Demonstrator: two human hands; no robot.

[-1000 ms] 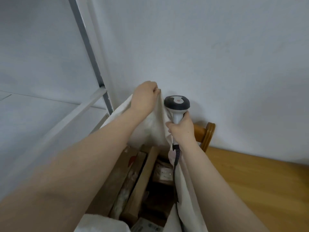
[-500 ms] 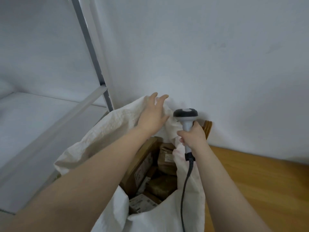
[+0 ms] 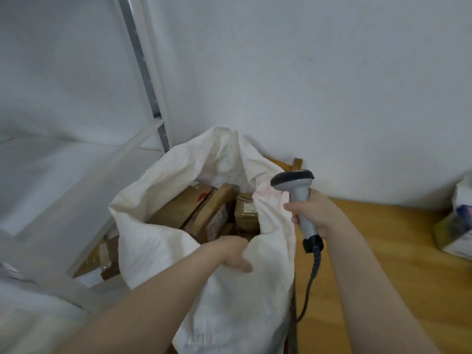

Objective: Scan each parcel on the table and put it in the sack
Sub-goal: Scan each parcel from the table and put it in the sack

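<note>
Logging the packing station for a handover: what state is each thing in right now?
sack: upright, mouth open, near rim gripped by the left hand.
parcels: several brown boxes inside the sack.
scanner: held upright by its handle in the right hand.
cable: hangs down from the scanner's handle.
table: carries a blurred package at its right edge.

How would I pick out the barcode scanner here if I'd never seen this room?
Find the white sack in the middle, beside the wooden table. Just right of its rim, the right hand grips the scanner upright. It is the only grey thing with a dark head and a black cord hanging down, unlike the brown parcels inside the sack.
</note>
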